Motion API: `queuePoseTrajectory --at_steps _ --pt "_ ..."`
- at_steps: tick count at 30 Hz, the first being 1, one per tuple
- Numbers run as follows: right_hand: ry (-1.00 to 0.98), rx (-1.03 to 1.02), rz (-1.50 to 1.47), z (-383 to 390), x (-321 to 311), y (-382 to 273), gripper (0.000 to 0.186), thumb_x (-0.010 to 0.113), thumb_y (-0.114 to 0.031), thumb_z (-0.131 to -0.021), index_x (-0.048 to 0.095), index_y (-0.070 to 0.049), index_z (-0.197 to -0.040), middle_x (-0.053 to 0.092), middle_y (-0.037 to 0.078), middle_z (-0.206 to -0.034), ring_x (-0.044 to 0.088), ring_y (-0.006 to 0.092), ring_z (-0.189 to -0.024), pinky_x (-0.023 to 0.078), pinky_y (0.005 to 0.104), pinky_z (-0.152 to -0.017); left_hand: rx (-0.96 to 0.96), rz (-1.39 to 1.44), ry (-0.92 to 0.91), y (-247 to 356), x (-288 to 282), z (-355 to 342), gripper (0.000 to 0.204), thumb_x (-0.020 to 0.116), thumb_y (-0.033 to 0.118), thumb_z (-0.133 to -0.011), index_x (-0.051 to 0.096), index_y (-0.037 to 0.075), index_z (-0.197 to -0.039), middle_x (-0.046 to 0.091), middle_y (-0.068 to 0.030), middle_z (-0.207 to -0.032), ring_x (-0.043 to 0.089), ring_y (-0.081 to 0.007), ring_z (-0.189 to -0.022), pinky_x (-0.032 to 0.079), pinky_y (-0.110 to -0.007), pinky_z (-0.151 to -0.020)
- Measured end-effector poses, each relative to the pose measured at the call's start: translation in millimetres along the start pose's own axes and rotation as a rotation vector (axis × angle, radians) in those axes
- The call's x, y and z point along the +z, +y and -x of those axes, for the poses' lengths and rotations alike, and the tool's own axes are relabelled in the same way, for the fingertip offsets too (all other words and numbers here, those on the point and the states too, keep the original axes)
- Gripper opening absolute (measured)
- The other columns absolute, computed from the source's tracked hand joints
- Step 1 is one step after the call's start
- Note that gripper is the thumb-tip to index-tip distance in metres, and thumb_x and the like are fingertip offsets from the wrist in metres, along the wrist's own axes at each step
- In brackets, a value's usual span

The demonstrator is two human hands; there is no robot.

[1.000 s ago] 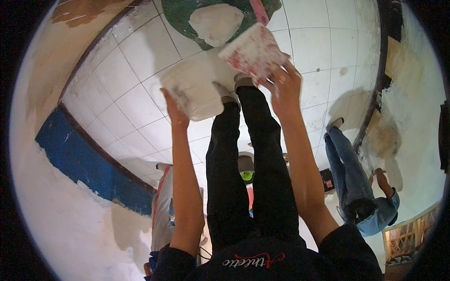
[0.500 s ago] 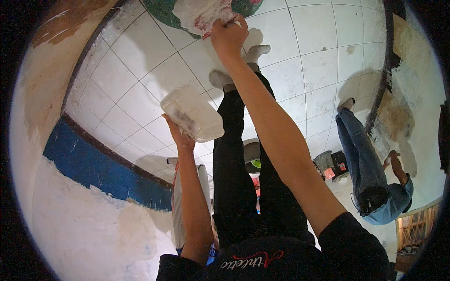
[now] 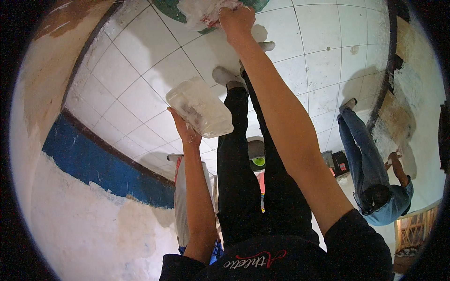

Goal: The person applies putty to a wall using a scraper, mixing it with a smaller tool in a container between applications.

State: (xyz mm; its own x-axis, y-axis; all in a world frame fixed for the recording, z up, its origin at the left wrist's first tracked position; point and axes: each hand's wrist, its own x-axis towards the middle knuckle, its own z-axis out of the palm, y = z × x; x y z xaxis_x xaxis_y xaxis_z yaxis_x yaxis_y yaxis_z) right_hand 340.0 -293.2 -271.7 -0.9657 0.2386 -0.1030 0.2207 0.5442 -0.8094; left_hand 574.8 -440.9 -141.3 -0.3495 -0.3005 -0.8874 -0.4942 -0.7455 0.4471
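Note:
My left hand (image 3: 186,127) is closed on a translucent plastic container (image 3: 200,107) smeared with white material, held at a tilt out in front of my legs. My right hand (image 3: 236,21) is stretched out at the top of the view, closed on a flat red scraper (image 3: 216,18) coated in white. The scraper is over a green basin (image 3: 163,9) with a white mass in it; whether it touches the mass, I cannot tell.
White floor tiles (image 3: 126,65) meet patchy, blue-painted walls (image 3: 79,154). A co-worker in blue (image 3: 384,206) works at the right wall; another person's pale trouser leg (image 3: 183,187) shows behind my left arm. Dark containers (image 3: 333,161) stand on the floor.
My right hand has swung forward with the scraper to the basin, away from the container. The container has dropped slightly and then risen a little, staying in my left hand.

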Motion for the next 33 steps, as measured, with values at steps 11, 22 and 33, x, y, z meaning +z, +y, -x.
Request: queuePoseTrajectory --at_steps 11,22,33 --pt "0.113 0.600 -0.150 5 47 29 0.033 0.064 -0.016 -0.073 0.063 0.003 -0.100 0.066 0.022 -0.090 0.065 0.0357 -0.079 0.050 0.0457 -0.070 -0.031 -0.021 -0.001 -12 -8 8 0.076 0.037 0.063 -0.096 0.031 0.005 -0.145 0.044 -0.0131 -0.139 0.045 -0.0278 -0.125 0.040 -0.041 -0.105" --pt "-0.048 -0.024 -0.051 4 -22 119 0.027 0.065 -0.003 -0.083 0.064 -0.001 -0.110 0.064 0.007 -0.093 0.062 0.0166 -0.079 0.057 0.0319 -0.068 -0.064 0.037 -0.111 -22 26 -2 0.072 0.034 0.063 -0.097 0.033 0.008 -0.143 0.046 -0.0123 -0.135 0.047 -0.0295 -0.122 0.043 -0.045 -0.101" --pt "-0.662 -0.361 0.837 17 -77 79 0.041 0.072 -0.021 -0.081 0.063 -0.002 -0.116 0.067 0.008 -0.109 0.065 0.0226 -0.095 0.053 0.0320 -0.085 0.061 0.054 -0.066 -8 17 10 0.069 0.032 0.062 -0.098 0.035 0.009 -0.143 0.047 -0.0113 -0.133 0.051 -0.0273 -0.116 0.049 -0.042 -0.092"
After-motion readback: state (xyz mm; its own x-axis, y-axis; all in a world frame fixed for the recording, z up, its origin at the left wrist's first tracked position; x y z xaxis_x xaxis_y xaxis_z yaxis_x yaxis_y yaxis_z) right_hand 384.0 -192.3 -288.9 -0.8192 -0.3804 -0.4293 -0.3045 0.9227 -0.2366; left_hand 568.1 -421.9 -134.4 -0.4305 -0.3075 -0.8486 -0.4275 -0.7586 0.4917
